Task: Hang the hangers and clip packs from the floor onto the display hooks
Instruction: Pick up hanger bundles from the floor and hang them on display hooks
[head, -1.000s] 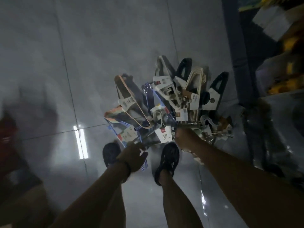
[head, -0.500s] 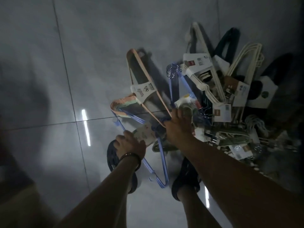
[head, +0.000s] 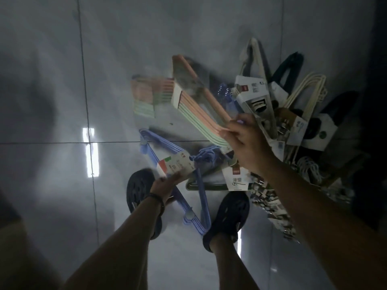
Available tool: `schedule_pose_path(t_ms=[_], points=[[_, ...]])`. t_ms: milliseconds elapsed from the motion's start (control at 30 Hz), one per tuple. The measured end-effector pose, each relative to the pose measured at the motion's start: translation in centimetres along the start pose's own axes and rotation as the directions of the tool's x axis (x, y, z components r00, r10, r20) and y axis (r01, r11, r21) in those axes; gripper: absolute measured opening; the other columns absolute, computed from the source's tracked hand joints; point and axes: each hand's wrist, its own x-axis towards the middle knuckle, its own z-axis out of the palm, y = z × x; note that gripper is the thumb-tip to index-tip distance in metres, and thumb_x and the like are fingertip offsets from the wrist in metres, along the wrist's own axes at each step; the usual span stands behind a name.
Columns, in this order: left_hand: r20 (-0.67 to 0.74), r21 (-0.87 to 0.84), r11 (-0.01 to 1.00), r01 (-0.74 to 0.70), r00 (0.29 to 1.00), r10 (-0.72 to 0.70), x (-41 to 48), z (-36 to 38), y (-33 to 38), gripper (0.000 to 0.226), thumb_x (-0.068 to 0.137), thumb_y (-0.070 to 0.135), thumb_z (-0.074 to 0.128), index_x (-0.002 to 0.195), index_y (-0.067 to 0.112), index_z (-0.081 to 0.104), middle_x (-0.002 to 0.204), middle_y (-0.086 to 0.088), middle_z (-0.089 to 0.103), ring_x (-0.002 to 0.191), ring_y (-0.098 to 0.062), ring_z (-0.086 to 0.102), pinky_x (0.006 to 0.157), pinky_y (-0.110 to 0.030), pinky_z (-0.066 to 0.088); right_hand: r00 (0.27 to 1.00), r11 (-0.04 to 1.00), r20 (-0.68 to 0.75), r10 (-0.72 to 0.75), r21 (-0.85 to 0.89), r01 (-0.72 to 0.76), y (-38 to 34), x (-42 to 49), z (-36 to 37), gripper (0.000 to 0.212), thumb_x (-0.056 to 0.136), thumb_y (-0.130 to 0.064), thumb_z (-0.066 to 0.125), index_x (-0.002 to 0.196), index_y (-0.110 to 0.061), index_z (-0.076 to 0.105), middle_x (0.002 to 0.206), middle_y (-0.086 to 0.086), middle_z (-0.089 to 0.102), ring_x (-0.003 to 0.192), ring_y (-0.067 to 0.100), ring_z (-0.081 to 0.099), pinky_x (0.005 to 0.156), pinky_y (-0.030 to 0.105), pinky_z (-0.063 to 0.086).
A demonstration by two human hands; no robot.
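My right hand (head: pixel 244 141) grips the lower corner of a bundle of pink and green hangers (head: pixel 194 105), which is lifted off the floor and tilted up to the left. My left hand (head: pixel 165 186) holds a bundle of blue hangers (head: pixel 199 191) by its paper label (head: pixel 176 164); the blue bundle slants down between my feet. A heap of other hanger packs (head: pixel 257 101) in white, cream and black lies on the floor to the right, with clip packs (head: pixel 270 204) beside my right arm.
Glossy grey floor tiles (head: pixel 62 80) spread to the left and behind the heap. My two dark shoes (head: pixel 228 216) stand just below the bundles. A dark upright edge (head: pixel 377 101) borders the right side.
My right hand has raised the pink and green bundle off the floor. My left hand has pulled the blue bundle free by its label, and the view has moved closer.
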Motion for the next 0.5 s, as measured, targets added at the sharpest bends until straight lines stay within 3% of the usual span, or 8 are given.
schedule_pose_path(t_ms=[100, 200, 267, 333, 367, 433, 467, 500], points=[[-0.010, -0.003, 1.000, -0.030, 0.999, 0.030, -0.7, 0.0, 0.7, 0.038, 0.095, 0.034, 0.076, 0.122, 0.010, 0.064, 0.116, -0.014, 0.067, 0.105, -0.031, 0.063, 0.083, -0.045, 0.059, 0.986, 0.932, -0.021, 0.164, 0.329, -0.148, -2.4, -0.9, -1.9, 0.025, 0.104, -0.041, 0.053, 0.094, -0.023, 0.067, 0.080, -0.010, 0.057, 0.072, 0.004, 0.060, 0.063, 0.026, 0.049], [-0.307, 0.362, 0.926, -0.102, 0.926, 0.222, -0.8, 0.0, 1.3, 0.055, 0.092, 0.051, 0.067, 0.128, 0.010, 0.060, 0.122, -0.017, 0.066, 0.107, -0.035, 0.065, 0.090, -0.049, 0.058, 0.927, 0.759, 0.015, 0.375, 0.570, -0.316, -4.4, -3.5, -2.7, 0.031, 0.111, -0.036, 0.048, 0.109, -0.011, 0.067, 0.096, -0.001, 0.062, 0.078, -0.001, 0.067, 0.069, 0.019, 0.058], [-0.313, 0.481, 0.848, -0.224, 0.859, 0.405, -1.6, 0.2, 1.9, 0.068, 0.082, 0.067, 0.060, 0.127, 0.016, 0.059, 0.125, -0.016, 0.064, 0.113, -0.038, 0.064, 0.099, -0.054, 0.055, 0.881, 0.700, 0.027, 0.472, 0.595, -0.394, -5.1, -5.9, -2.8, 0.024, 0.112, -0.027, 0.046, 0.115, -0.011, 0.063, 0.094, 0.000, 0.056, 0.069, -0.004, 0.063, 0.058, 0.012, 0.050], [-0.105, 0.263, 0.879, -0.398, 0.894, 0.436, -5.9, 2.1, 4.1, 0.068, 0.075, 0.077, 0.061, 0.117, 0.023, 0.064, 0.120, -0.008, 0.067, 0.115, -0.033, 0.064, 0.103, -0.054, 0.054, 0.841, 0.691, 0.032, 0.540, 0.552, -0.466, -5.0, -8.4, -2.6, 0.012, 0.111, -0.016, 0.049, 0.111, -0.017, 0.061, 0.091, -0.002, 0.055, 0.068, 0.000, 0.060, 0.053, 0.012, 0.046], [0.042, 0.100, 0.916, -0.389, 0.921, 0.387, -7.7, 3.3, 5.0, 0.055, 0.082, 0.074, 0.063, 0.112, 0.027, 0.066, 0.118, -0.005, 0.068, 0.116, -0.031, 0.064, 0.107, -0.054, 0.052, 0.821, 0.675, 0.049, 0.569, 0.542, -0.500, -4.7, -9.8, -2.5, 0.011, 0.110, -0.015, 0.052, 0.108, -0.018, 0.062, 0.094, -0.001, 0.057, 0.075, 0.004, 0.062, 0.058, 0.014, 0.049], [0.314, -0.106, 0.971, -0.214, 0.919, 0.237, -10.4, 5.8, 7.0, 0.041, 0.096, 0.065, 0.060, 0.110, 0.028, 0.067, 0.118, -0.004, 0.071, 0.117, -0.029, 0.064, 0.110, -0.052, 0.050, 0.809, 0.689, 0.102, 0.579, 0.470, -0.552, -4.0, -12.3, -2.3, 0.020, 0.100, -0.021, 0.065, 0.120, -0.018, 0.065, 0.112, 0.002, 0.066, 0.101, 0.015, 0.069, 0.085, 0.032, 0.060], [0.398, -0.139, 0.984, -0.114, 0.903, 0.161, -11.1, 6.9, 7.5, 0.051, 0.095, 0.068, 0.057, 0.116, 0.023, 0.069, 0.123, -0.008, 0.072, 0.120, -0.032, 0.064, 0.112, -0.054, 0.049, 0.820, 0.728, 0.128, 0.558, 0.397, -0.558, -4.1, -13.3, -2.3, 0.036, 0.095, -0.022, 0.073, 0.130, -0.022, 0.063, 0.121, -0.001, 0.068, 0.110, 0.018, 0.069, 0.095, 0.041, 0.059], [0.467, -0.156, 0.987, -0.047, 0.877, 0.116, -11.3, 7.8, 7.6, 0.064, 0.093, 0.072, 0.056, 0.122, 0.016, 0.070, 0.130, -0.014, 0.072, 0.124, -0.035, 0.064, 0.113, -0.057, 0.048, 0.828, 0.765, 0.152, 0.540, 0.321, -0.558, -4.1, -14.1, -2.0, 0.048, 0.091, -0.023, 0.080, 0.134, -0.029, 0.060, 0.126, -0.007, 0.068, 0.113, 0.015, 0.067, 0.099, 0.039, 0.057]])
